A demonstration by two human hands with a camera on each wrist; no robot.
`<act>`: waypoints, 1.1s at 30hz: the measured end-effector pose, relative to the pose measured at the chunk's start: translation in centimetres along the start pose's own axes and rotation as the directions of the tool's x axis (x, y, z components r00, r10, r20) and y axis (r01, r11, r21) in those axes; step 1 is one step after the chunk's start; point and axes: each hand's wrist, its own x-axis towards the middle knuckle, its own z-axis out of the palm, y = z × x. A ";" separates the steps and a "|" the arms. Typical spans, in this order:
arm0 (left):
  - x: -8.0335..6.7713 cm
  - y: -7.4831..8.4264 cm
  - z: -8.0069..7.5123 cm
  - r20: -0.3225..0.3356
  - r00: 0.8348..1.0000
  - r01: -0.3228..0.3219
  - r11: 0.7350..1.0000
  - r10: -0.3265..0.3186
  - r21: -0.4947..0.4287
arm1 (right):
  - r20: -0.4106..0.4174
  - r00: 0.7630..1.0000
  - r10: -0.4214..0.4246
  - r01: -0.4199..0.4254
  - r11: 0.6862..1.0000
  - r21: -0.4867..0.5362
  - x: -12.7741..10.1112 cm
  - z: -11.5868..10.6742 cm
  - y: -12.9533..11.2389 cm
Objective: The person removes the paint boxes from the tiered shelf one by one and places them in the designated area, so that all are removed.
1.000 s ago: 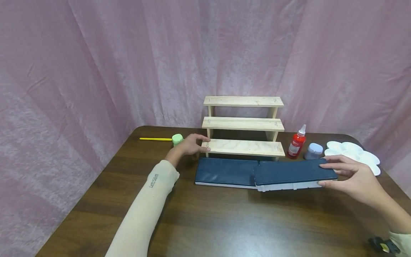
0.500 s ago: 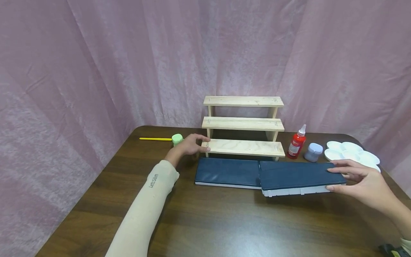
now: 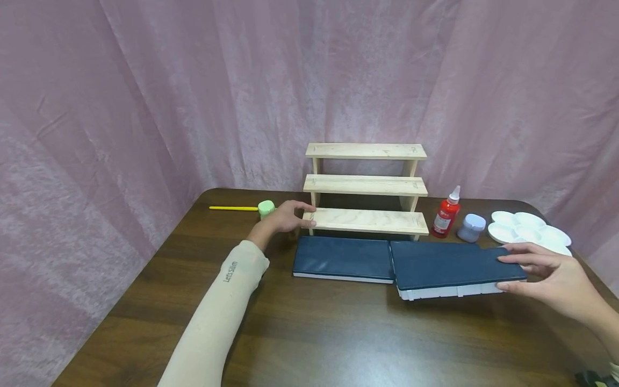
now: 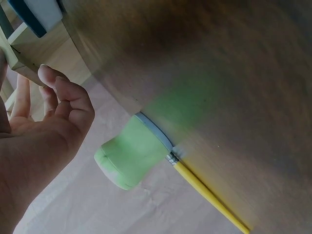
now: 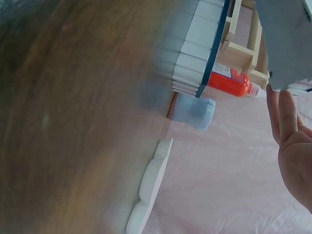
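A three-tier wooden stand [image 3: 365,185] stands at the back of the brown table [image 3: 309,333]. My left hand [image 3: 292,216] grips the left end of its lowest shelf, fingers curled at the wood's corner [image 4: 34,53]. In front of the stand lie two flat dark blue case halves with white edges. The left half [image 3: 342,258] lies flat on the table. My right hand [image 3: 534,269] pinches the right end of the right half [image 3: 452,266], fingers on top and thumb at the front edge; the right wrist view shows its grey underside [image 5: 287,39] above my fingers [image 5: 282,117].
A green pot [image 3: 266,208] with a yellow stick [image 3: 234,208] lies left of my left hand. A red squeeze bottle [image 3: 447,213], a grey-blue pot [image 3: 471,227] and a white flower-shaped palette [image 3: 529,228] stand at the back right. Pink curtain surrounds the table.
My right hand has drawn the right case half to the right; it overlapped the left half before and now sits beside it. The left hand has stayed on the stand.
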 end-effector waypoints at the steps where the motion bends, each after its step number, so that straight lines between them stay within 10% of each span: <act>1: 0.0 0.0 0.0 0.000 1.000 0.000 1.000 0.000 0.000 | 0.004 1.000 0.002 -0.002 1.000 0.004 0.0 0.0 0.0; 33: 0.0 -0.2 0.1 -0.006 1.000 0.004 0.999 -0.004 -0.033 | 0.148 0.989 -0.011 0.020 0.998 -0.063 -1.1 0.6 0.8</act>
